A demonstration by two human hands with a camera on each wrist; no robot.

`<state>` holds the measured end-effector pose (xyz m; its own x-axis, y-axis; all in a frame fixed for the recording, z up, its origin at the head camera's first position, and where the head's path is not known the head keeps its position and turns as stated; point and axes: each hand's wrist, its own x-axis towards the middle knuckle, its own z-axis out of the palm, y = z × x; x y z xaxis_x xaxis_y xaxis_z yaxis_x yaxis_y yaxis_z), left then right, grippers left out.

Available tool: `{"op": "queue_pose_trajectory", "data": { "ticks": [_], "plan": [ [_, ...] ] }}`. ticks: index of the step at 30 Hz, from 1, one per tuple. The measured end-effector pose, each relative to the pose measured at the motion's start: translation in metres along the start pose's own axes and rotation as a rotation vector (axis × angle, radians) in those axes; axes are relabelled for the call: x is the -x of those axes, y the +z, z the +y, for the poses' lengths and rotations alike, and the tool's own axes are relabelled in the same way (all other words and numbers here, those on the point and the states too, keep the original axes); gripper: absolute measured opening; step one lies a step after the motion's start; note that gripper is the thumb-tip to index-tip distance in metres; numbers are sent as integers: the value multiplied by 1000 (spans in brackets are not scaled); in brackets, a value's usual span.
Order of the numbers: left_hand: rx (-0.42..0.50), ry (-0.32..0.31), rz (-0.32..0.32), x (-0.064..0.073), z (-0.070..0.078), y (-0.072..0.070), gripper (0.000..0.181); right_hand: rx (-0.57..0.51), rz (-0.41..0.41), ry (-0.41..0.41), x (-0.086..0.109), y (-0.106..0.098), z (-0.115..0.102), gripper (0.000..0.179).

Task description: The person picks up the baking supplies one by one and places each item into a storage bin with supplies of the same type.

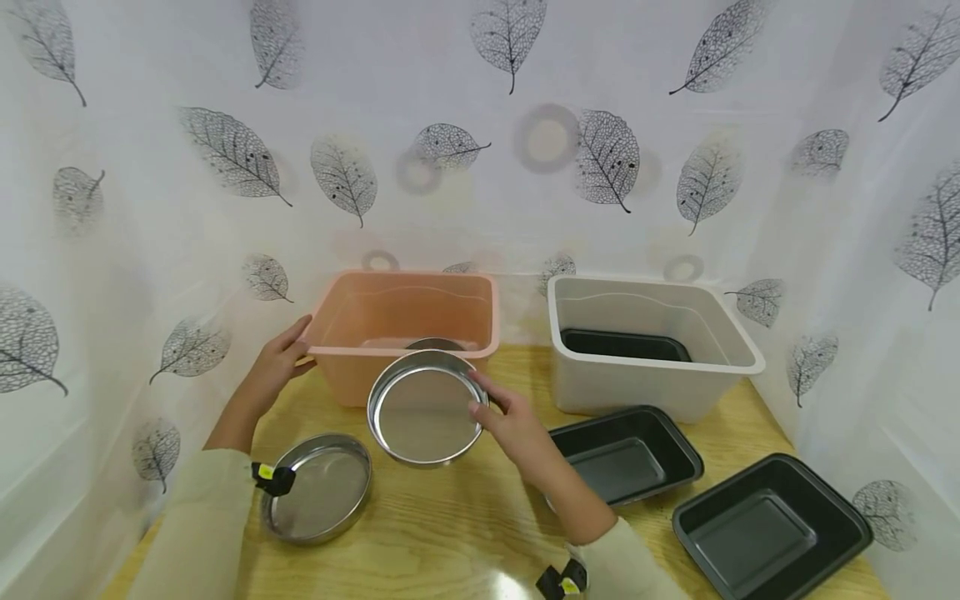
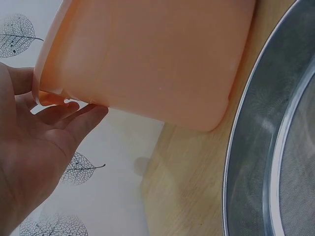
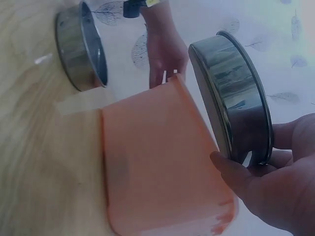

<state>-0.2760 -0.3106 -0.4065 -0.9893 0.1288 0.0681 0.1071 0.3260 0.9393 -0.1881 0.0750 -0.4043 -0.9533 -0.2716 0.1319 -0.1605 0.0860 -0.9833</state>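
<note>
My right hand point(image 1: 517, 429) holds a round metal sieve point(image 1: 429, 408) by its right side, fingers and thumb pinching the rim. The sieve is tilted in front of the peach plastic bin point(image 1: 405, 379), above the table. In the right wrist view its shiny side wall point(image 3: 241, 93) shows. My left hand point(image 1: 273, 367) grips the bin's left front rim; in the left wrist view the thumb is over the rim and the fingers lie beneath it. Inside the bin, part of another round metal rim point(image 1: 435, 342) shows. A second sieve point(image 1: 322, 492) lies on the table below the left wrist.
A white plastic bin point(image 1: 630, 387) stands at the back right with a dark pan point(image 1: 626, 343) inside. Two dark rectangular baking pans point(image 1: 626, 458) lie in front of it on the wooden table point(image 1: 420, 542). A leaf-patterned curtain point(image 1: 450, 225) hangs behind and at both sides.
</note>
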Motion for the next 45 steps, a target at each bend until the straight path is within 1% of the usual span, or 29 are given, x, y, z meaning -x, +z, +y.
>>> {"op": "queue_pose_trajectory", "data": {
  "ticks": [3,6,8,12,15,20,25,28,34,38,40,45],
  "plan": [
    [-3,-2,-1,0,0,0,58,-39,-15,-15,-10,-4,-8,51],
    [-4,-8,-2,0,0,-1,58,-49,-16,-33,-21,-7,-15,51],
    [-2,-12,0,0,0,0,58,-43,-11,-60,-28,-9,-20,51],
    [5,-17,2,0,-1,0,59,-51,-13,-81,-43,-13,-28,51],
    [10,-17,3,-1,-1,0,59,-57,-16,-82,-55,-15,-34,51],
    [-1,-15,5,-2,-3,0,58,-27,-11,-92,-73,-18,-40,51],
    [0,-12,10,-1,-2,1,58,-24,-11,-81,-94,-20,-38,52],
    [-2,-14,12,0,-1,1,59,-46,-7,-55,-106,-21,-37,52],
    [4,-13,9,1,-1,1,58,-114,-1,-49,-130,-17,-35,51],
    [1,-10,12,1,-2,0,58,-146,-6,-16,-145,-15,-31,51],
    [1,-7,12,1,-2,0,58,-139,-1,-6,-153,-15,-29,51],
    [8,-3,11,1,-1,0,58,-102,48,13,-172,-15,-21,50]
  ]
}}
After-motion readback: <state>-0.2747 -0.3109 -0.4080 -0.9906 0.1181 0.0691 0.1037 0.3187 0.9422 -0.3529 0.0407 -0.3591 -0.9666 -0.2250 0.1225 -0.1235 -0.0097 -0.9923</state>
